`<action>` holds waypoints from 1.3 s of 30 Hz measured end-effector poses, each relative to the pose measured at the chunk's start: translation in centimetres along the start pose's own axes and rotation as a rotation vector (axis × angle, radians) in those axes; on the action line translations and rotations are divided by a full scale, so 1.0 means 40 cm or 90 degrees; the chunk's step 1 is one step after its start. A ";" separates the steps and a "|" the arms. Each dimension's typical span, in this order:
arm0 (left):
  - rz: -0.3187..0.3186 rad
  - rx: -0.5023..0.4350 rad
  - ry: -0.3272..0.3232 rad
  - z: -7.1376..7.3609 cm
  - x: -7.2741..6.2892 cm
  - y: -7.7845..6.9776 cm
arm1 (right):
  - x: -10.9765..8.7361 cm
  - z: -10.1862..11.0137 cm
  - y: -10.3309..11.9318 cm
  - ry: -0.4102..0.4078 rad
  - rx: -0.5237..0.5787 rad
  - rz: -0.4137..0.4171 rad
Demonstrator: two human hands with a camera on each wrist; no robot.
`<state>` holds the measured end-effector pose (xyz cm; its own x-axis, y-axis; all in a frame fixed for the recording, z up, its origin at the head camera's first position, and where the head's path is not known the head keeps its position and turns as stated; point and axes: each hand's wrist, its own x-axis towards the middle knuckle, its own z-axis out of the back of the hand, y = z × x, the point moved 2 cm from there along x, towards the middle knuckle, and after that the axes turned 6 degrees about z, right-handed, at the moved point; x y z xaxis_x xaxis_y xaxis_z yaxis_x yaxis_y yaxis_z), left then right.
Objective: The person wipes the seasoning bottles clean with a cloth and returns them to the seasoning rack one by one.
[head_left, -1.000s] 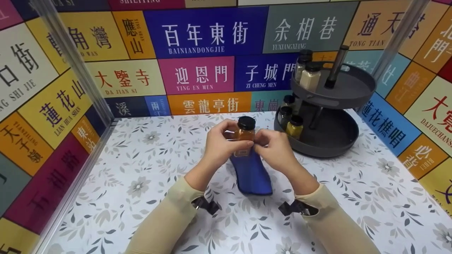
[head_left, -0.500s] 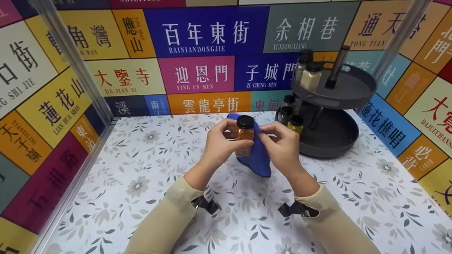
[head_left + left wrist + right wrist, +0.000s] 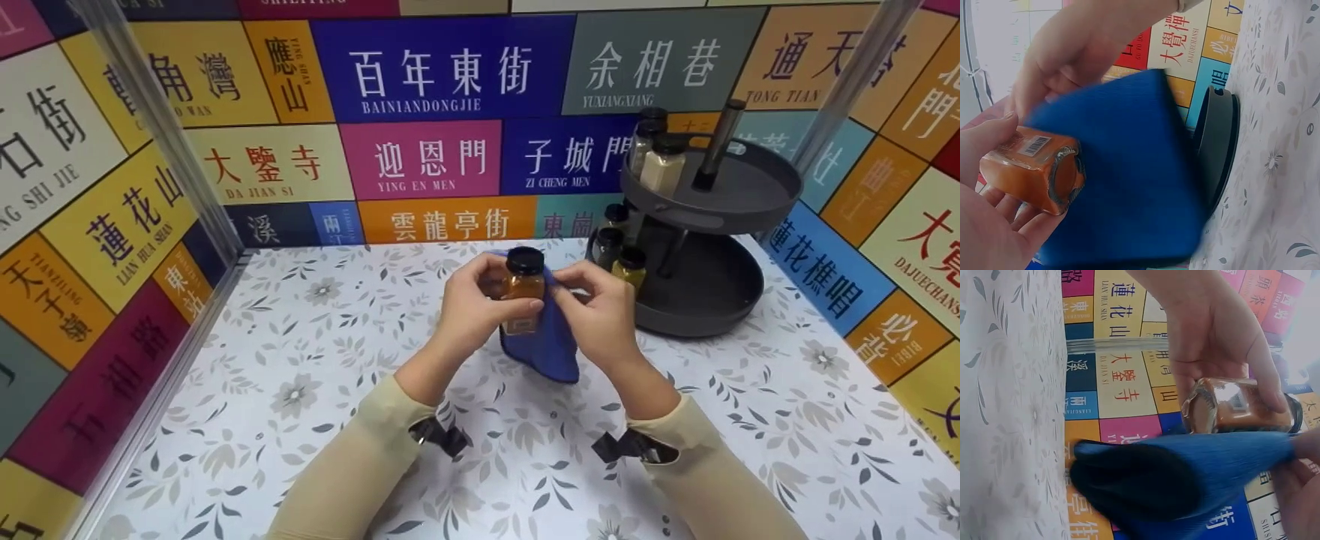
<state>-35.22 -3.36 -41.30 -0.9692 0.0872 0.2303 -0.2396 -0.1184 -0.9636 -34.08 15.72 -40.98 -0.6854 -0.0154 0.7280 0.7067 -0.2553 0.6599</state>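
My left hand (image 3: 471, 304) holds a small glass jar (image 3: 523, 286) with a black lid and orange-brown contents, upright above the table. The jar's base, with a barcode label (image 3: 1036, 145) on its side, shows in the left wrist view. Right of the jar, my right hand (image 3: 606, 304) pinches a blue cloth (image 3: 553, 346) between thumb and fingers. The cloth hangs behind and beside the jar, its lower end loose. In the right wrist view the cloth (image 3: 1224, 458) is blurred and overlaps part of the jar (image 3: 1241, 402).
A dark grey two-tier round rack (image 3: 712, 300) stands at the back right. Pale-filled jars (image 3: 663, 171) sit on its upper tier, and several more, one yellow (image 3: 630, 271), on the lower. A leaf-patterned white cover (image 3: 300, 450) lies on the table; sign-patterned walls (image 3: 435, 67) surround it.
My right hand has shifted slightly right and its grip on the cloth has changed. The cloth's lower end has risen and swung beside the jar. The left hand has stayed nearly still.
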 end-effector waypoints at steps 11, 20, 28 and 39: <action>-0.018 0.024 -0.009 0.005 -0.004 -0.015 | -0.003 -0.014 -0.029 0.175 -0.143 -0.142; -0.011 0.009 0.008 -0.003 -0.003 -0.012 | 0.002 0.005 0.014 -0.009 -0.011 -0.013; 0.019 0.005 0.019 -0.008 0.000 -0.003 | -0.006 0.012 0.032 -0.099 0.105 0.112; 0.015 0.008 0.014 -0.008 -0.002 -0.002 | 0.010 0.011 -0.009 0.172 -0.133 -0.117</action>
<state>-35.11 -3.03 -41.29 -0.9733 0.1056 0.2040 -0.2171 -0.1324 -0.9671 -34.52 16.24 -40.85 -0.8385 -0.1974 0.5079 0.5358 -0.4687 0.7023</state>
